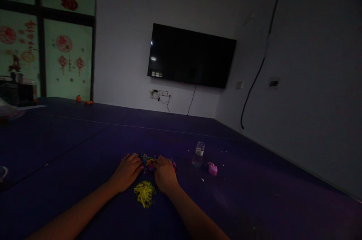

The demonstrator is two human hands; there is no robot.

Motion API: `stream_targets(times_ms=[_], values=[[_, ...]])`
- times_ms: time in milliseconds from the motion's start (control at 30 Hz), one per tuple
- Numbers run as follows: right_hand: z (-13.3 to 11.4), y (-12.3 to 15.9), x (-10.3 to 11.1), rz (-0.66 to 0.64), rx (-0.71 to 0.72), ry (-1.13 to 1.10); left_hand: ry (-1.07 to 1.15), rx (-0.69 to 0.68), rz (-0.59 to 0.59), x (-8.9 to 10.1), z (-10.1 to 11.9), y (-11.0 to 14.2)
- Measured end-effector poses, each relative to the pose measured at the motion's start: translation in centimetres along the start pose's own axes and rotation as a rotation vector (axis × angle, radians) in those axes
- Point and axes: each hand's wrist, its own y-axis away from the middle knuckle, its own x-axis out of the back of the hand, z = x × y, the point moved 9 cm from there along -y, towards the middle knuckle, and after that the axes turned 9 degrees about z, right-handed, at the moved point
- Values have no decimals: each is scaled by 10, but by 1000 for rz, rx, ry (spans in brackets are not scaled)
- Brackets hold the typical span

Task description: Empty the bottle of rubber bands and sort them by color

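Note:
Both my hands rest on a dark blue table (85, 149). My left hand (127, 172) and my right hand (164, 174) lie side by side, their fingertips in a heap of mixed coloured rubber bands (149, 161). The fingers are curled down onto that heap; the dim light hides whether they pinch any band. A separate small pile of yellow rubber bands (144, 193) lies between my wrists, nearer to me.
A clear plastic bottle (198, 154) stands right of the hands, with a small pink object (213, 168) beside it. A black TV (190, 56) hangs on the far wall. Dark boxes (17, 93) sit at the table's far left.

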Motion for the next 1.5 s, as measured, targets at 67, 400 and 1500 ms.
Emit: stream_targets(times_ms=[67, 400, 1500], values=[[4, 0, 1, 20, -35, 9, -16, 26, 25, 3, -2, 0], [-3, 0, 7, 47, 25, -27, 55, -68, -126, -12, 5, 2], [-4, 0, 12, 79, 21, -86, 82, -102, -101, -12, 6, 3]])
